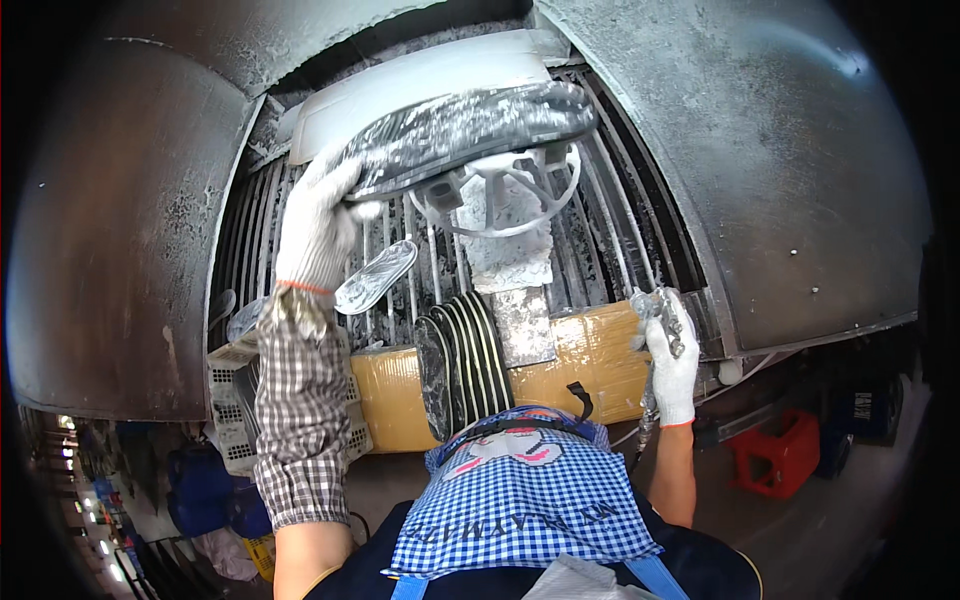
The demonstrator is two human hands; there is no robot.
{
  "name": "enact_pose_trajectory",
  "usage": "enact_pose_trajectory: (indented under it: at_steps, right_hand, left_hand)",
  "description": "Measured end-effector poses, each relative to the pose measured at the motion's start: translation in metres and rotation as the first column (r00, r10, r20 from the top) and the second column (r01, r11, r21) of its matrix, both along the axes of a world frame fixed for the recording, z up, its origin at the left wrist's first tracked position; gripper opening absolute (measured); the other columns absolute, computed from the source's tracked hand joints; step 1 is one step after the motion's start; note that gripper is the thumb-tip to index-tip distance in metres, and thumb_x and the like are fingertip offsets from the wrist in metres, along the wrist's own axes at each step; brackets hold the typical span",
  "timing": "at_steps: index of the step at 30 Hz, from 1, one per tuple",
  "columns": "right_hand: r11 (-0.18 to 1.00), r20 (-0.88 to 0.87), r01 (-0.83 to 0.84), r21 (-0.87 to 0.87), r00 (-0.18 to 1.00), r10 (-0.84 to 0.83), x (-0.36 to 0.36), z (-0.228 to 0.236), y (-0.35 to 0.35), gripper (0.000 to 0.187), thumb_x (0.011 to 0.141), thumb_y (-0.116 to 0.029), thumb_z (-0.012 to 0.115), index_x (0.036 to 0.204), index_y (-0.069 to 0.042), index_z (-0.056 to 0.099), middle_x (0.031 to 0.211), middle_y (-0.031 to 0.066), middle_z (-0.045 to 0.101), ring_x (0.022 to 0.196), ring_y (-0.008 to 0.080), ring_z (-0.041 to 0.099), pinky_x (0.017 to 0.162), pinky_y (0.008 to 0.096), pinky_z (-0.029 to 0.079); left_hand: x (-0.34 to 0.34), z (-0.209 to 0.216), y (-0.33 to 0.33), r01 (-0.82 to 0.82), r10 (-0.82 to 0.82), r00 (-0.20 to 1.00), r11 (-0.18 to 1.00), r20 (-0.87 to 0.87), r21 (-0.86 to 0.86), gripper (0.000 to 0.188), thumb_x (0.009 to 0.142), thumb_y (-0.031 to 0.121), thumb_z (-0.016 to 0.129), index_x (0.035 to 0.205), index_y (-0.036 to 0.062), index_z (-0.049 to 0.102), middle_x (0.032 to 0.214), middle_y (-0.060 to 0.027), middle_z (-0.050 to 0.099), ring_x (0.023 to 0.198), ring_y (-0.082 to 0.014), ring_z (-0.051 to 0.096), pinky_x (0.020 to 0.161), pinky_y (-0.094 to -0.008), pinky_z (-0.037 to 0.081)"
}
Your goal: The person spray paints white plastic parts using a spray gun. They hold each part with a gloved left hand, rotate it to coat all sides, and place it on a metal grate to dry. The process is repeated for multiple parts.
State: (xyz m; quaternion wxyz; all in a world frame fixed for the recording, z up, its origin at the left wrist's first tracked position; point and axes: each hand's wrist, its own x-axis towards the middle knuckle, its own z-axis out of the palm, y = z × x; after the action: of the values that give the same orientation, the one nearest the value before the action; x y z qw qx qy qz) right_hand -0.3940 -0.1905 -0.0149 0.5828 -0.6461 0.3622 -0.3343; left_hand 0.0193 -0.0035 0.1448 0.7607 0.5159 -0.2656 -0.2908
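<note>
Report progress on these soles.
Done: one silvery sole lies on the booth's grating. In hand: the left hand holds a dark sole on a round stand; the right hand holds a spray gun. Left, apparently: dark stacked soles.

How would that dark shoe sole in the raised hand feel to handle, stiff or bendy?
The shoe sole probably flexes a little: it looks thin and bowed along its length. It seems light, since the gloved left hand lifts it by one end alone. Its glossy coating may be slick, though the knit glove should help grip.
</note>
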Motion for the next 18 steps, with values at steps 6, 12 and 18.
enact_pose_trajectory:
  at_steps: [6,12,18]
  right_hand:
    - [1.0,-0.007,0.004,0.0,1.0,-0.004,-0.001,0.004,0.0,0.059,0.106,-0.018,0.066,0.158,0.003,0.047,0.122,0.0077,0.07,0.089,0.0095,0.067,0.076,0.025,0.056]
    - [0.999,-0.026,0.008,-0.037,1.0,-0.009,-0.007,-0.007,-0.004,0.058,0.106,-0.018,0.065,0.158,0.002,0.047,0.121,0.0076,0.071,0.086,0.0096,0.067,0.074,0.0244,0.056]
    - [1.0,0.008,0.002,0.013,1.0,-0.002,-0.004,-0.002,-0.001,0.059,0.106,-0.018,0.065,0.159,0.002,0.046,0.12,0.0072,0.071,0.086,0.0094,0.067,0.075,0.0247,0.056]
  left_hand:
    - [0.032,0.003,-0.045,-0.107,0.096,0.99,0.989,0.107,0.102,0.042,0.104,0.007,0.06,0.146,0.0004,0.059,0.131,-0.0117,0.071,0.105,-0.0178,0.073,0.073,-0.0314,0.063]
    - [0.041,-0.008,-0.064,-0.139,0.137,0.99,0.985,0.029,0.107,0.037,0.103,0.005,0.059,0.14,0.0004,0.063,0.126,-0.0122,0.072,0.103,-0.0206,0.073,0.076,-0.0359,0.063]
    - [0.061,-0.028,-0.064,-0.121,0.121,0.993,0.985,0.008,0.126,0.037,0.102,0.004,0.061,0.139,-0.0005,0.063,0.125,-0.0135,0.071,0.103,-0.0214,0.072,0.07,-0.0355,0.065]
